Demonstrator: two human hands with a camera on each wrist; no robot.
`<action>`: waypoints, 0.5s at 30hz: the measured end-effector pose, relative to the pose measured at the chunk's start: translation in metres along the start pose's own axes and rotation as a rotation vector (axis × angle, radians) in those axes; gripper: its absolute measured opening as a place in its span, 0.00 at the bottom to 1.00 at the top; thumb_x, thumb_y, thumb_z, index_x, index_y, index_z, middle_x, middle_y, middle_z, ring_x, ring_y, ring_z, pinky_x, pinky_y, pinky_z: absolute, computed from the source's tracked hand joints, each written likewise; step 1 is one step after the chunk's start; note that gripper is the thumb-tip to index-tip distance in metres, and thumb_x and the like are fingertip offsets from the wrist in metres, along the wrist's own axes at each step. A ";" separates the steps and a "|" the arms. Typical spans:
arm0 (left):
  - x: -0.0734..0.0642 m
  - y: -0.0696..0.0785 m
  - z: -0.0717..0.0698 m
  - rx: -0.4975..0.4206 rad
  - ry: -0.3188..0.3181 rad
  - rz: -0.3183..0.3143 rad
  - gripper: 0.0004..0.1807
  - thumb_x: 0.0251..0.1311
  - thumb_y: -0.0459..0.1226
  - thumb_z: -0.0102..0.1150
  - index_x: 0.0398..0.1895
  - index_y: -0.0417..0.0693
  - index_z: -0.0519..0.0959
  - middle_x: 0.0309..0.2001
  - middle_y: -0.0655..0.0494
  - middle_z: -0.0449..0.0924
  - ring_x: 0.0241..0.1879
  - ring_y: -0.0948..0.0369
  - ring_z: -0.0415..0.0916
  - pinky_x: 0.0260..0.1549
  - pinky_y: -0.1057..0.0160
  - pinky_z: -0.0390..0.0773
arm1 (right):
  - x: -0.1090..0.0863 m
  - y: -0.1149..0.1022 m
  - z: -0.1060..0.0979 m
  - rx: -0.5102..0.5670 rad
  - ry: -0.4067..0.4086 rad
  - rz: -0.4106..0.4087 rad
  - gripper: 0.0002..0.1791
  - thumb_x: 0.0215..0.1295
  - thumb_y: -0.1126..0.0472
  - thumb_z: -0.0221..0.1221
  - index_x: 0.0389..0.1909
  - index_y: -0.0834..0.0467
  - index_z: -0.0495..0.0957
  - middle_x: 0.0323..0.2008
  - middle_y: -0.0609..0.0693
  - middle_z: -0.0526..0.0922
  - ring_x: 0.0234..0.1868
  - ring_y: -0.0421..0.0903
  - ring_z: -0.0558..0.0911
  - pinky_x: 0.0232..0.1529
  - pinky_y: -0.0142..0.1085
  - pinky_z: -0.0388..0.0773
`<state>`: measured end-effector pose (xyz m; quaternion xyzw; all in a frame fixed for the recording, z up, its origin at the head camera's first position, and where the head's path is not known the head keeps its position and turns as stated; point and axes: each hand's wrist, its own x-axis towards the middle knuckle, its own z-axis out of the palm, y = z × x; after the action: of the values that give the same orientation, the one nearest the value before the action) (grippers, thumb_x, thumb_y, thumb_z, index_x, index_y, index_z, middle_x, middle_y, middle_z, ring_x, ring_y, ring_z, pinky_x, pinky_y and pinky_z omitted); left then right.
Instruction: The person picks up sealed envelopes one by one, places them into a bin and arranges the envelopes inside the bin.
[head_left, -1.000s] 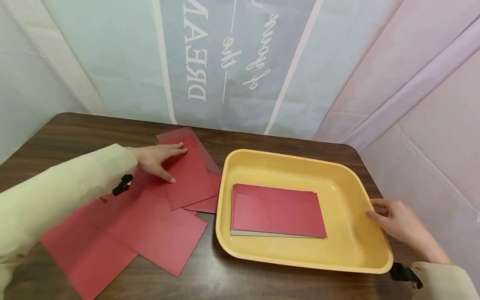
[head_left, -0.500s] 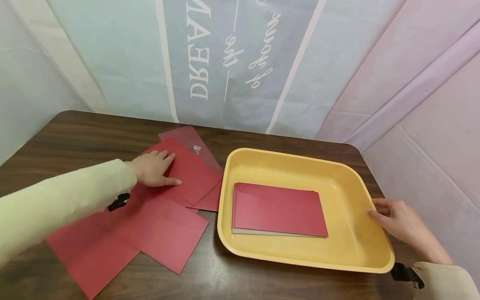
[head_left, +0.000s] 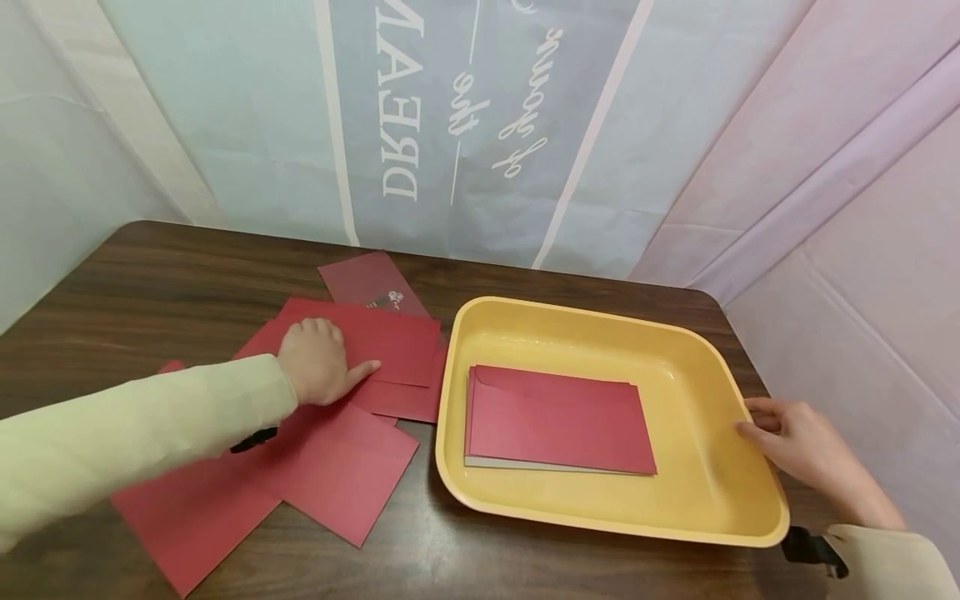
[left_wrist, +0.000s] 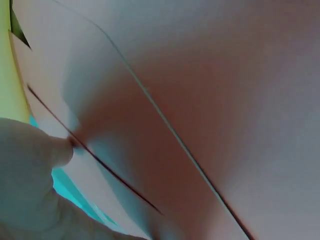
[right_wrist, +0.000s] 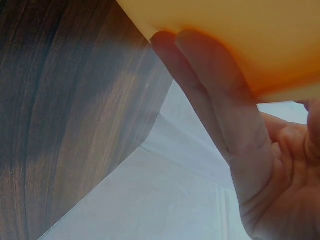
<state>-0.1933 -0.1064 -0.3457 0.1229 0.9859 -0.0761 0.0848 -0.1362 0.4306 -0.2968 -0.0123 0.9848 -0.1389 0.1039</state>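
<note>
My left hand (head_left: 313, 360) rests on a red envelope (head_left: 401, 343) in the left pile, thumb stretched toward the right, finger ends hidden from the head camera. The left wrist view has the thumb (left_wrist: 61, 151) close to the thin edge lines on the blurred envelopes (left_wrist: 165, 160). At the right my right hand (head_left: 791, 437) holds the rim of a yellow tray (head_left: 708, 492), thumb over the inner side. In the right wrist view its fingers (right_wrist: 212, 70) lie along the tray's outer wall (right_wrist: 270, 45). Inside the tray lies a small stack of red envelopes (head_left: 562, 421).
More red envelopes (head_left: 348, 475) lie overlapping at the front left of the brown wooden table (head_left: 187, 275). A darker red card (head_left: 363, 279) with a small printed motif shows behind the pile. A printed fabric backdrop (head_left: 247, 125) hangs past the back edge.
My left hand has turned and drawn back toward the near side, and the envelope beneath it has rotated, baring more of the printed card behind. The right hand and tray stay put.
</note>
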 end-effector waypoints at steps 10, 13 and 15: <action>0.011 -0.025 -0.017 -0.258 -0.021 -0.099 0.46 0.62 0.61 0.47 0.52 0.17 0.64 0.45 0.25 0.68 0.46 0.34 0.71 0.43 0.40 0.75 | 0.001 0.001 0.002 0.018 -0.001 -0.001 0.26 0.67 0.59 0.57 0.55 0.78 0.69 0.38 0.69 0.84 0.32 0.53 0.86 0.31 0.36 0.79; 0.016 -0.043 -0.023 -0.365 -0.057 -0.121 0.47 0.61 0.59 0.49 0.54 0.15 0.59 0.48 0.21 0.62 0.47 0.30 0.69 0.43 0.38 0.74 | 0.001 0.002 0.002 0.020 0.003 -0.002 0.26 0.67 0.59 0.57 0.55 0.79 0.70 0.38 0.69 0.84 0.31 0.51 0.86 0.30 0.32 0.77; 0.018 -0.055 -0.026 -0.422 -0.098 -0.134 0.49 0.61 0.58 0.49 0.56 0.13 0.53 0.49 0.20 0.58 0.47 0.29 0.68 0.45 0.37 0.73 | 0.001 0.002 0.002 0.017 0.008 -0.004 0.26 0.66 0.59 0.57 0.54 0.78 0.70 0.38 0.68 0.84 0.30 0.50 0.86 0.30 0.31 0.76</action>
<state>-0.2282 -0.1502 -0.3167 0.0330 0.9805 0.1206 0.1514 -0.1365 0.4322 -0.2996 -0.0129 0.9839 -0.1475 0.0997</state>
